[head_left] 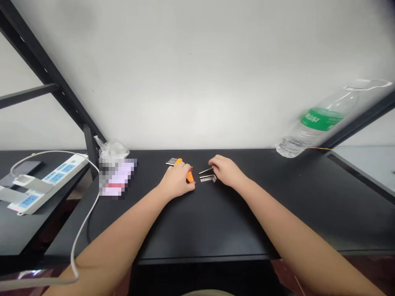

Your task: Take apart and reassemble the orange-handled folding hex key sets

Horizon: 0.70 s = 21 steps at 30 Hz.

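Observation:
My left hand [176, 181] is closed around an orange holder [190, 176] on the black table. Several thin metal rods [171, 161] stick out past its far left end. In the fingertips of my right hand [226, 169] is a metal hex key [206, 170], its long arm pointing left toward the holder. Just below it, several L-shaped hex keys [208, 178] lie side by side on the table, their bent ends to the right. My fingers hide part of the holder and the near end of the held key.
A large clear bottle with a green label [321, 119] stands at the back right. To the left are a crumpled plastic bag [113, 151], a blurred-out purple item [120, 177] and a white power strip [52, 181]. A white cable [83, 228] crosses over my left forearm.

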Each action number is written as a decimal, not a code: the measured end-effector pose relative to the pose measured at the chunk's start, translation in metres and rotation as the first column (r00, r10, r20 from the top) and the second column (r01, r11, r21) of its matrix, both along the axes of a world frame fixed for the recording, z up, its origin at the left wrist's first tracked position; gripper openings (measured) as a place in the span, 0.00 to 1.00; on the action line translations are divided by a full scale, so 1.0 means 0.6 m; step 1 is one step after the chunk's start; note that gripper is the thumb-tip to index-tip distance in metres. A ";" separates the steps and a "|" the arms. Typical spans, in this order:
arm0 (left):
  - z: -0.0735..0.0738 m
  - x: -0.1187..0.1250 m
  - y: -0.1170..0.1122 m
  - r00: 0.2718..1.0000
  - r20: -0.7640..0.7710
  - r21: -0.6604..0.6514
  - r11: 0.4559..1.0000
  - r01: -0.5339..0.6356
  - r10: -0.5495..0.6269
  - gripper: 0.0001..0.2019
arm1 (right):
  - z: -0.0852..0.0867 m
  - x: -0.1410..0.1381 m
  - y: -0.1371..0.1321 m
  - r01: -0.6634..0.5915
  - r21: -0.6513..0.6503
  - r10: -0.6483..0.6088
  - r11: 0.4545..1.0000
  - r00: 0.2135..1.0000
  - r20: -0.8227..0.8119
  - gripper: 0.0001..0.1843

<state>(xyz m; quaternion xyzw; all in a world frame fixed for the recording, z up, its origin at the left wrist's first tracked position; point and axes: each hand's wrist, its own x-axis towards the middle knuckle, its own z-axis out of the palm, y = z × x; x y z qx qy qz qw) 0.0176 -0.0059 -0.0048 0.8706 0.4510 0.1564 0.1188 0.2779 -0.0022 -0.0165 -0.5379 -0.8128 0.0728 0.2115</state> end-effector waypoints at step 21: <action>0.003 -0.006 -0.005 0.999 -0.042 0.031 0.999 0.034 -0.033 0.23 | 0.040 -0.005 -0.049 -0.146 -0.198 0.162 0.969 0.984 0.070 0.10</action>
